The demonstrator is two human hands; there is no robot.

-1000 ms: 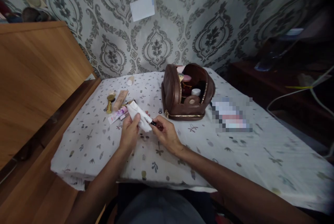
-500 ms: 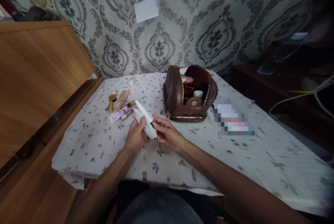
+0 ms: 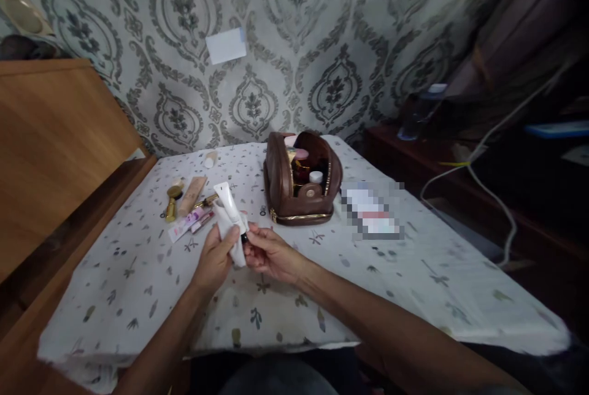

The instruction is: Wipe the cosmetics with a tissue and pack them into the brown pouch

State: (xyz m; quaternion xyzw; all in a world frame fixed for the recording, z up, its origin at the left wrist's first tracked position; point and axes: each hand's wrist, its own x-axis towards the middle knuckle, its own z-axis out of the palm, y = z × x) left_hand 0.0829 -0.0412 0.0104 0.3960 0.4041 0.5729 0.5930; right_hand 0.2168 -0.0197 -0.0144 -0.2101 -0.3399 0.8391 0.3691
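Note:
My left hand (image 3: 212, 260) is closed around a white tissue (image 3: 238, 254) and a white squeeze tube (image 3: 227, 199) lying against it. The tube tilts with its flat end up and its black cap (image 3: 244, 238) down. At the cap end, the fingers of my right hand (image 3: 273, 252) are bent and pinch the tube. Just beyond my left hand lie a beige tube (image 3: 192, 195), a white and purple tube (image 3: 184, 225), a lip gloss (image 3: 202, 221) and a small gold bottle (image 3: 171, 210).
An open brown leather cosmetic bag (image 3: 277, 168) with items inside stands at the back middle. A blurred-out flat object (image 3: 372, 211) lies right of it. One small tube (image 3: 210, 159) rests near the wall. A wooden cabinet (image 3: 64, 131) borders the left; a plastic bottle (image 3: 418, 113) stands right.
The white tube has turned so its broad side faces me, and more of it shows above the tissue. The camera view has swung right, shifting everything left in the picture.

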